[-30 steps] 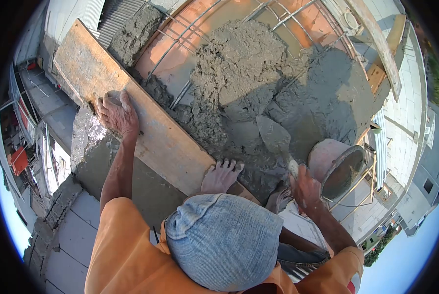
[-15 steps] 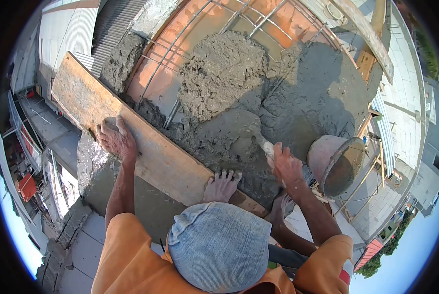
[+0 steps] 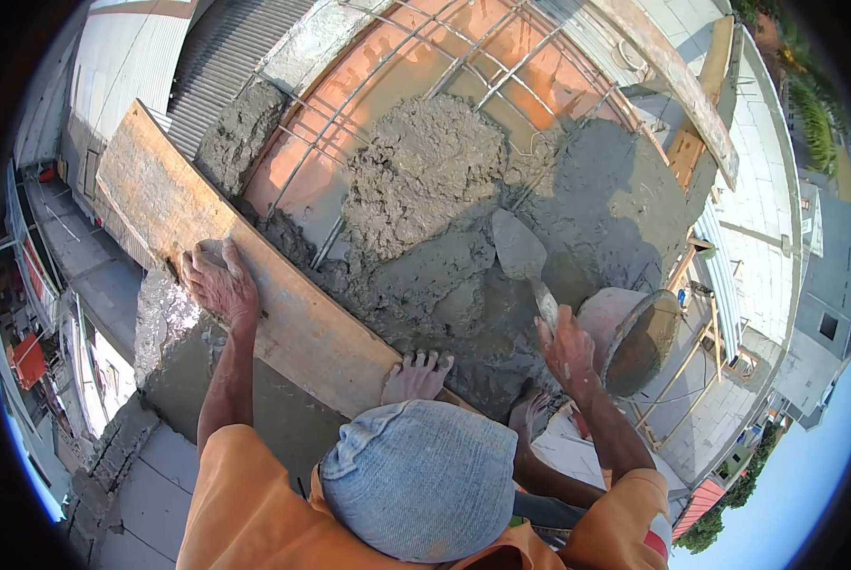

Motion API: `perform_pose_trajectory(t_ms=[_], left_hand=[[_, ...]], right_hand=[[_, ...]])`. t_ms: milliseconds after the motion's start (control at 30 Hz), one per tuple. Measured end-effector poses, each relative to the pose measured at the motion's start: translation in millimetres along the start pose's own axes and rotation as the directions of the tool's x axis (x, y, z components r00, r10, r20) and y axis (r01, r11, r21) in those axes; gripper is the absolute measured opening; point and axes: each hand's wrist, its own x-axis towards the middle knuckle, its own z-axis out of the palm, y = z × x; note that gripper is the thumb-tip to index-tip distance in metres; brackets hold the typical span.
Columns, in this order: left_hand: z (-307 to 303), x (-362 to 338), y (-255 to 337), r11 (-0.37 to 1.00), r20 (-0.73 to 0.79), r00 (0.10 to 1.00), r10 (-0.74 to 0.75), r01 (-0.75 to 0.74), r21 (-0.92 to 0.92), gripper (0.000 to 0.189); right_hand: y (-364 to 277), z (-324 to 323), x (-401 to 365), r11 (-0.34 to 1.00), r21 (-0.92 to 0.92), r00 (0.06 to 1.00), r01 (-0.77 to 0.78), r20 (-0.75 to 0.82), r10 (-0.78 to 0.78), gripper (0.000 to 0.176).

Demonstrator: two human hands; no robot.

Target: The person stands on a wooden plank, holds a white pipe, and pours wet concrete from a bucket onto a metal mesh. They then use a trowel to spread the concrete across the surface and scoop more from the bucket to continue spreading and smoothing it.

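My right hand (image 3: pixel 568 356) is closed round the pale handle of a trowel (image 3: pixel 519 245), whose grey-coated blade lies over the wet concrete (image 3: pixel 425 180). My left hand (image 3: pixel 220 282) grips the near edge of a long wooden plank (image 3: pixel 297 309), thumb on its face and fingers at the edge. The plank slants from upper left down towards my feet, with wet concrete along its far side. One bare foot (image 3: pixel 416 377) presses its toes at the plank's lower end.
Steel rebar (image 3: pixel 387 59) crosses an orange formwork panel (image 3: pixel 297 142) at the back. A concrete-smeared bucket (image 3: pixel 639 342) lies tipped beside my right hand. Smooth grey concrete (image 3: pixel 255 389) lies on the plank's near side. A long timber (image 3: pixel 668 81) slants across the upper right.
The trowel has come up out of the concrete, so its blade now shows, pointing away up and left. My right hand has shifted slightly right and down; my left hand stays on the plank.
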Motion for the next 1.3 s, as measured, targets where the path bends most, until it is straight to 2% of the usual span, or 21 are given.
perform_pose_trajectory(t_ms=[67, 133, 267, 333, 467, 567, 633, 767, 833, 900, 1000, 1100, 1167, 1200, 1300], left_hand=[[-2.2, -0.5, -1.0, 1.0, 0.004, 1.0, 0.002, -0.002, 0.004, 0.069], [-3.0, 0.7, 1.1, 1.0, 0.034, 0.999, -0.019, 0.018, 0.024, 0.069], [-4.4, 1.8, 2.9, 1.0, 0.03, 1.0, -0.009, 0.008, 0.006, 0.069], [-6.2, 0.6, 3.7, 1.0, 0.051, 0.998, -0.026, 0.027, -0.014, 0.069], [-2.6, 2.9, 2.2, 0.999, 0.049, 0.998, -0.04, 0.04, -0.012, 0.069], [-2.4, 2.1, 0.2, 0.999, 0.057, 0.997, -0.044, 0.045, -0.018, 0.068], [0.3, 0.7, -2.1, 1.0, 0.021, 1.0, -0.017, 0.017, -0.015, 0.067], [-2.4, 1.8, 0.3, 0.999, 0.02, 0.999, -0.036, 0.036, -0.009, 0.067], [-2.5, 1.0, 0.5, 1.0, 0.03, 0.999, -0.024, 0.024, -0.009, 0.068], [-2.6, 1.7, 4.5, 0.999, 0.035, 0.999, -0.037, 0.038, -0.028, 0.069], [-7.9, -0.2, 2.9, 0.998, 0.04, 0.999, -0.017, 0.019, -0.058, 0.071], [-2.5, 1.2, 3.6, 0.997, -0.001, 0.999, -0.047, 0.047, -0.068, 0.071], [-2.4, 0.6, 1.8, 0.998, -0.003, 0.999, -0.048, 0.048, -0.034, 0.069], [-0.3, 1.3, -0.8, 0.999, -0.018, 0.999, -0.031, 0.03, -0.032, 0.069], [-2.1, 2.8, -0.7, 0.999, -0.018, 0.999, -0.041, 0.041, -0.017, 0.069]], right_hand=[[-17.8, -7.2, -0.7, 1.0, 0.019, 1.0, 0.012, -0.026, -0.012, 0.037], [-50.9, -16.1, 9.4, 0.984, 0.006, 0.984, 0.18, -0.002, -0.18, 0.036], [-72.1, 2.8, 33.7, 0.959, -0.032, 0.959, 0.281, -0.018, -0.281, 0.033], [-52.6, -3.9, 46.3, 0.993, -0.006, 0.993, 0.115, -0.029, -0.115, 0.033], [-19.8, -7.2, 50.0, 0.997, 0.005, 0.994, 0.083, -0.068, -0.082, 0.033], [-13.0, -1.8, 32.2, 0.994, 0.101, 0.996, 0.05, -0.075, -0.043, 0.033], [-19.5, -11.6, 16.0, 0.981, 0.166, 0.995, -0.098, 0.019, 0.096, 0.032], [-39.1, -29.8, 12.3, 0.976, 0.212, 0.998, -0.046, -0.04, 0.056, 0.031], [-59.2, -47.9, 46.3, 0.971, 0.239, 0.994, 0.018, -0.105, 0.008, 0.032], [-78.6, -58.5, 84.6, 0.988, 0.155, 0.994, 0.029, -0.106, -0.013, 0.033], [-71.6, -35.9, 100.5, 0.995, 0.103, 0.995, 0.002, -0.097, 0.008, 0.034], [-48.2, -20.9, 73.1, 0.995, 0.09, 0.996, -0.032, -0.083, 0.04, 0.033], [-43.0, -27.8, 51.7, 0.975, 0.217, 0.999, -0.043, -0.018, 0.048, 0.033], [-47.8, -25.4, 40.7, 0.975, 0.219, 1.0, -0.022, -0.002, 0.023, 0.033], [-80.4, -10.3, 16.2, 0.909, 0.415, 0.997, 0.036, 0.05, -0.062, 0.033]])
